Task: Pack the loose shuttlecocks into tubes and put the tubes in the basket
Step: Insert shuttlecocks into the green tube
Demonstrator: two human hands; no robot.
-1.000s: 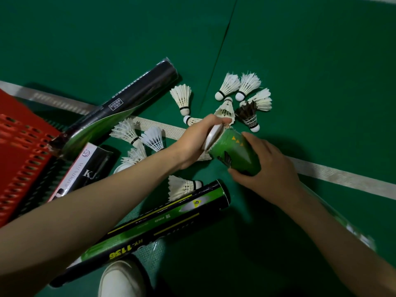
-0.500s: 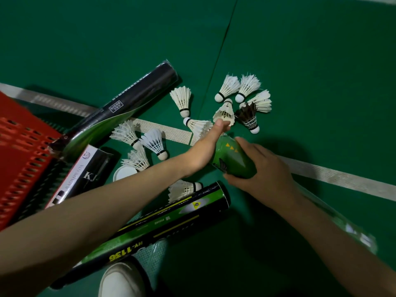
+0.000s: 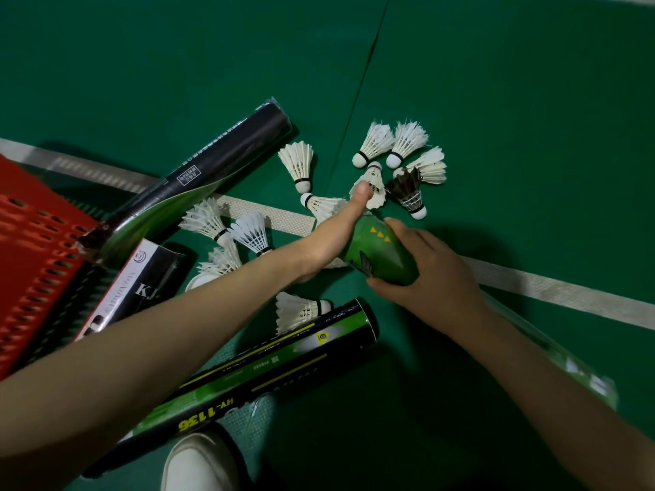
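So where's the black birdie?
The black shuttlecock lies on the floor right of centre in the head view, beside the white shuttlecocks, just beyond the green tube the right hand grips.

**Gloss Against Matt**

Glossy printed wrap on green tube and black tube (film crinkled at one end). White feather shuttlecocks. Moulded red plastic basket. Matt green floor, woven-looking white line.

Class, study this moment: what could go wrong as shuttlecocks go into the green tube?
The left hand reaches over a white shuttlecock; pressing down could crush its feathers. The right hand grips the green tube only near its mouth, so it may slip or roll. The black-and-green tube lies by the shoe; it might get kicked.
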